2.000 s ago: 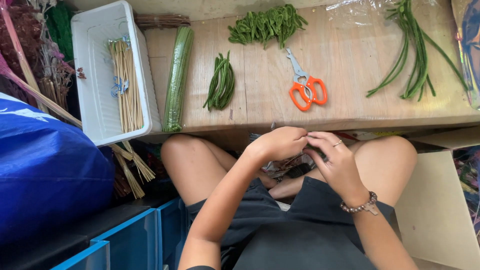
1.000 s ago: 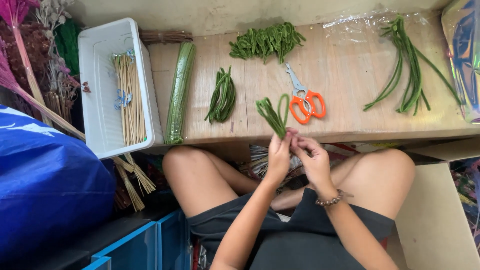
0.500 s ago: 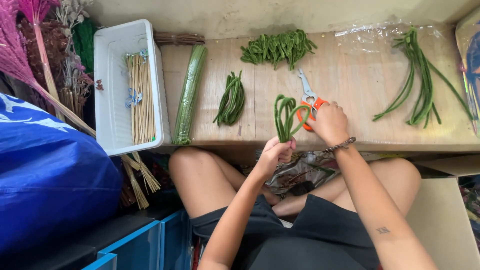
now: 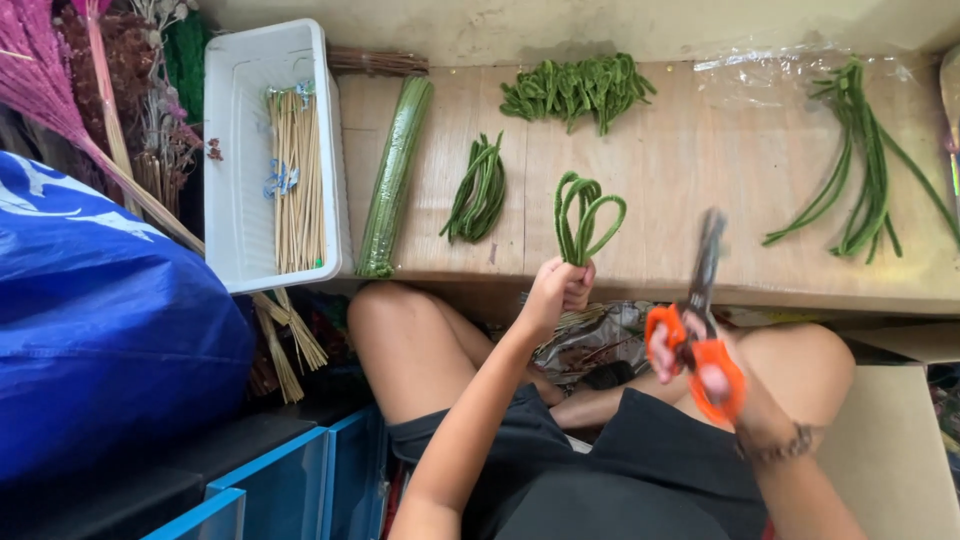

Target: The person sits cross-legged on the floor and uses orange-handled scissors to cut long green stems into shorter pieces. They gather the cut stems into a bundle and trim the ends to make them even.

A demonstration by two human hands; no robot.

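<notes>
My left hand (image 4: 556,290) grips the lower ends of a few folded green fuzzy stems (image 4: 585,215), their loops standing up over the front edge of the wooden board (image 4: 690,170). My right hand (image 4: 700,375) holds orange-handled scissors (image 4: 700,320) above my lap, blades pointing up toward the board, blurred by motion. The scissors are to the right of the looped stems and apart from them.
On the board lie a small green bundle (image 4: 478,190), a pile of short green pieces (image 4: 578,88), long green stems (image 4: 862,160) and a wrapped green roll (image 4: 393,180). A white tray (image 4: 238,150) holds thin sticks (image 4: 290,175). A blue bag (image 4: 95,310) sits left.
My right hand picked the scissors off the board and brought them down toward my lap. My left hand lifted the looped green stems from my lap to the board's edge.
</notes>
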